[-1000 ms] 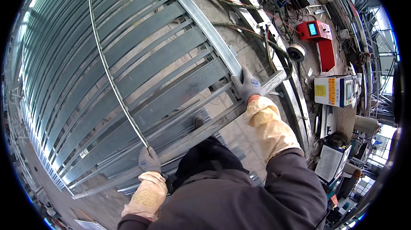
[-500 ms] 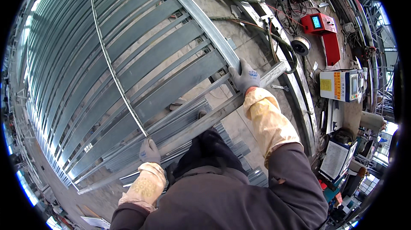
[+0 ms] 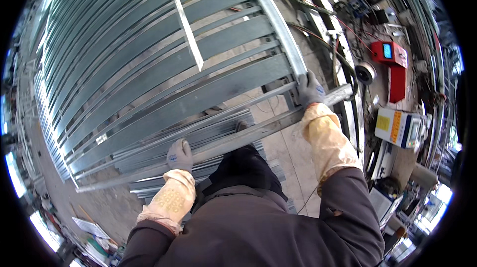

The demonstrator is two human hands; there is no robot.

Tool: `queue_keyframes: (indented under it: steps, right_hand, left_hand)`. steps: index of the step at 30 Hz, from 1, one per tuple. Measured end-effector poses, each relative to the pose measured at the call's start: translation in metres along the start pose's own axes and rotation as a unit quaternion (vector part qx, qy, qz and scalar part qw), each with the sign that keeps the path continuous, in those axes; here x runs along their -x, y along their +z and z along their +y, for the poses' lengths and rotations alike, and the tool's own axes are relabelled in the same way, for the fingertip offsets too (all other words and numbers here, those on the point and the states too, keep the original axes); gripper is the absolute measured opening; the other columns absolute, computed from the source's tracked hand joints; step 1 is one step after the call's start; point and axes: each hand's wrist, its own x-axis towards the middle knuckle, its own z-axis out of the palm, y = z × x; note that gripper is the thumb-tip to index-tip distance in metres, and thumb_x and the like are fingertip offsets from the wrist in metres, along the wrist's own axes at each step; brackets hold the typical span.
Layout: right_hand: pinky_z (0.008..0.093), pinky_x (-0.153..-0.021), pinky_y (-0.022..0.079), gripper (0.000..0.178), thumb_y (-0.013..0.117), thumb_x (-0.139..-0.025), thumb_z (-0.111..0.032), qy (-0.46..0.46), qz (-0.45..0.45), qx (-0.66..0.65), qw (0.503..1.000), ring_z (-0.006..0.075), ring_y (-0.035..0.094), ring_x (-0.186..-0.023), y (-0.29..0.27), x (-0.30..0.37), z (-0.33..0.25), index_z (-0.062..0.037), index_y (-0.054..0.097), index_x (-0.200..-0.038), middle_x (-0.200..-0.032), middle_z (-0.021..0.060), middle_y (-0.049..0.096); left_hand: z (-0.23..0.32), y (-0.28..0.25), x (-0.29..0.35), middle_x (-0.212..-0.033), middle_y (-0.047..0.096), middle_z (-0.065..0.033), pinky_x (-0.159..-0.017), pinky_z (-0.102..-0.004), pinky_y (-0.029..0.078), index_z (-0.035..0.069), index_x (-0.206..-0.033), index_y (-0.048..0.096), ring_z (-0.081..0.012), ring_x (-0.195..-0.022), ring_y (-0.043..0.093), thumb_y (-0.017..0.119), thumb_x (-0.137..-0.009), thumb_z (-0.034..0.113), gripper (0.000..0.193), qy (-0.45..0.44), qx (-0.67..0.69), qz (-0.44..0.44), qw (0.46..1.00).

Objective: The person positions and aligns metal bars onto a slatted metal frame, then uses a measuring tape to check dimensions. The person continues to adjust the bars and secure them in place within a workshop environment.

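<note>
A long grating-like frame [image 3: 203, 84] of galvanized steel slats lies before me. My right hand [image 3: 311, 89], in a grey glove, closes on the near end of its right side rail [image 3: 279, 28]. Close by the near rail [image 3: 213, 151], my left hand [image 3: 180, 155], also gloved, holds nothing visible, its fingers seeming loosely extended; whether it touches the rail is unclear. Across the slats, beyond my left hand, a narrow pale metal strip [image 3: 186, 28] has its near end apart from my fingers. Light protective sleeves cover both forearms.
Stacked metal profiles [image 3: 238, 119] lie under the near rail by my feet. To the right are long steel beams [image 3: 343, 43], cables, a wire spool [image 3: 365, 73], a red machine [image 3: 388, 53] with a screen, and a white control box [image 3: 397, 128].
The strip has left my left hand, its near end now farther away over the slats. My right hand stays on the frame's corner. The whole view has shifted.
</note>
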Motion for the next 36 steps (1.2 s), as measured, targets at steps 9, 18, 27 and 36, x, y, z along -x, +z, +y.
queue_keyframes:
  steps: [9,18,27,36]
  right_hand:
    - [0.0543,-0.086,0.05,0.043,0.046,-0.099,-0.042,-0.048,0.054,-0.005,0.997,0.0473,0.064,-0.103,0.002,0.007,-0.008,-0.008,0.061,-0.121,-0.107,0.0262,0.069]
    - [0.0544,-0.087,0.051,0.044,0.049,-0.099,-0.045,-0.057,0.022,0.024,0.998,0.0476,0.066,-0.101,-0.011,0.009,-0.008,-0.0053,0.06,-0.114,-0.104,0.0268,0.069]
    - [0.0585,-0.097,0.047,0.056,0.042,-0.099,-0.051,0.055,-0.063,0.092,0.992,0.0518,0.059,-0.115,0.011,-0.008,-0.007,-0.0077,0.047,-0.135,-0.128,0.0325,0.059]
    - [0.0489,-0.123,0.026,0.082,0.061,-0.1,-0.04,-0.345,0.013,-0.119,0.931,0.0416,0.033,-0.148,0.036,0.011,-0.17,0.0024,0.023,-0.159,-0.158,0.0313,0.034]
  left_hand:
    - [-0.003,0.002,0.003,-0.097,0.071,-0.0143,-0.081,-0.05,0.052,0.012,-0.103,0.069,-0.0389,-0.091,0.066,0.056,-0.098,0.028,0.021,-0.017,0.001,0.015,1.0]
    - [-0.006,0.001,0.002,-0.101,0.072,-0.0158,-0.088,-0.051,0.052,0.014,-0.111,0.069,-0.038,-0.096,0.068,0.058,-0.096,0.042,0.034,-0.101,-0.004,-0.064,0.993]
    - [-0.055,-0.056,0.065,-0.121,0.064,-0.0136,-0.098,-0.0519,0.046,0.011,-0.125,0.063,-0.0373,-0.114,0.059,0.069,-0.087,0.037,0.046,-0.046,0.08,0.123,0.988]
    - [-0.165,-0.073,0.203,-0.133,0.058,-0.0187,-0.091,-0.0527,0.051,0.012,-0.122,0.066,-0.0434,-0.114,0.058,0.077,-0.076,0.03,0.051,-0.021,-0.1,0.142,0.985]
